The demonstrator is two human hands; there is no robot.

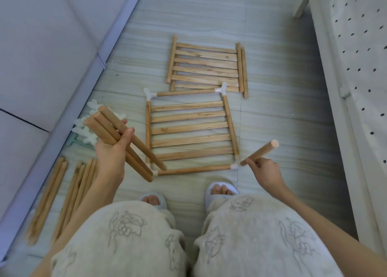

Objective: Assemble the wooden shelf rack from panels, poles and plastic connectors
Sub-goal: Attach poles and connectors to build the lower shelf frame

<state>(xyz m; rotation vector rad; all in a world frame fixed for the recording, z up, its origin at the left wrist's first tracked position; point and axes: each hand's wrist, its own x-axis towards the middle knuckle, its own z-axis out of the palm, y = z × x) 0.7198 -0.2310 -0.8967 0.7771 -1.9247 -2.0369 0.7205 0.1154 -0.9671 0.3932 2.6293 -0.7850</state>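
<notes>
The framed panel (191, 133) lies flat on the floor (272, 88) directly ahead of the person's slippers (222, 193), with a white connector (235, 165) at each visible corner, sockets apparently facing up to receive uprights. The right hand (265, 173) pinches a single short pole (259, 152) near its lower end, the fingers curled round it. The pole is tilted, with its lower tip just beside the near right connector; this placement suggests it is being lined up for insertion. The left hand (111, 151) grips a bundle of three poles (123, 140), held off the floor as a ready supply for the remaining corners. A second, unframed panel (206, 67) with loose poles at its side lies farther out on the floor. Spare connectors (88, 130) are heaped at the left, near the sofa base (52, 67). Longer poles (62, 197) lie along the floor's near left edge.
</notes>
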